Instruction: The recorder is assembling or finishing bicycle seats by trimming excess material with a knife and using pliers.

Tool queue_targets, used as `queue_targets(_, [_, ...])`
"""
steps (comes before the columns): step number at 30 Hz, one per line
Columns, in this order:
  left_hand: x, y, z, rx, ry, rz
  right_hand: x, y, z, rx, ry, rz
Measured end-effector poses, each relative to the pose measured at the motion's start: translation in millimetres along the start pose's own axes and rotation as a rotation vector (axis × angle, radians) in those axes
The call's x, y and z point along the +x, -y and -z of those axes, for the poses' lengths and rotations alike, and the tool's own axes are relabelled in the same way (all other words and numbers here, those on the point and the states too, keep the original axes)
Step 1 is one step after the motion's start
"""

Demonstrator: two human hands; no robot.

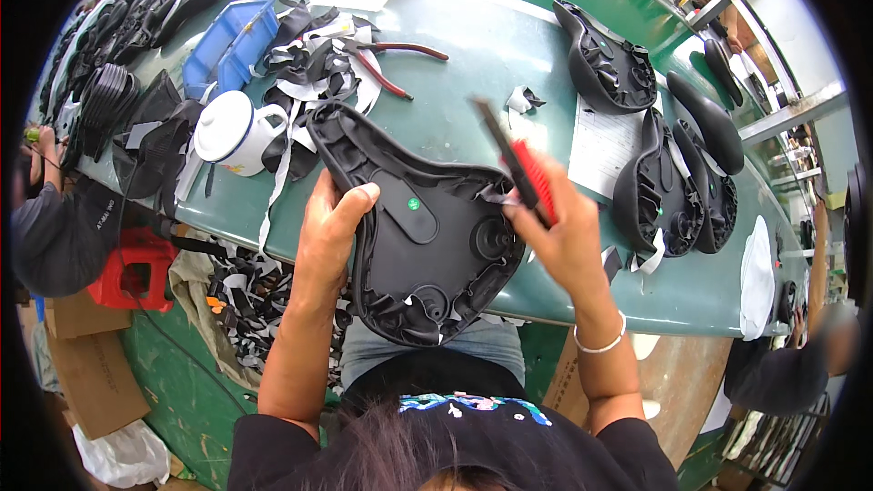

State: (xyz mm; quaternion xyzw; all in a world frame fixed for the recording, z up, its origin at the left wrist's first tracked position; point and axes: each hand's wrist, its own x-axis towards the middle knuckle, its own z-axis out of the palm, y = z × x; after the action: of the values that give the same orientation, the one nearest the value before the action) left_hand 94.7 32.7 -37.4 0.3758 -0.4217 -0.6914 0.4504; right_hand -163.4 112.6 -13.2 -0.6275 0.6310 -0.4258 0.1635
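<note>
A black bicycle saddle (391, 264) lies upside down over the table's near edge, nose pointing away and to the left. Its underside has a small green sticker, and dark cover material is gathered around the rim. My left hand (327, 227) grips its left edge, thumb on top. In my right hand (566, 232) is a red and black utility knife (534, 180), its dark, slightly blurred end pointing up and left. The fingertips of that hand are at the saddle's right rim, where a loose bit of cover sticks up.
Red-handled pliers (391, 86) lie beside a heap of black and white scraps (314, 59). Left of them stand a blue bin (227, 45) and a white lidded enamel mug (235, 132). More saddles (614, 68) and a paper sheet (600, 150) are at right. Other people work at both sides.
</note>
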Motion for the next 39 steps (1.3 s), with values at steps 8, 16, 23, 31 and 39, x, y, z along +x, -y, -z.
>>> queue_targets(8, [13.3, -20.1, -54.5, 1.329, 0.185, -0.747, 15.3, 23.5, 4.8, 0.393, 0.004, -0.227])
queue_targets(16, [43.3, -4.2, -69.5, 0.978, 0.543, -0.482, -22.9, 21.5, 48.5, -0.027, 0.085, -0.05])
queue_targets(23, [46.0, -2.6, -71.5, 0.782, 0.511, -0.306, -32.0, 9.7, 49.4, -0.492, 0.396, 0.133])
queue_targets(31, [49.6, -13.8, -61.5, -0.236, 0.238, 0.168, -69.0, 47.2, 55.8, -0.576, 0.518, -0.187])
queue_targets(39, [44.7, -17.0, -62.6, -0.139, 0.241, 0.134, -42.0, 33.1, 46.4, -0.734, 0.4, 0.132])
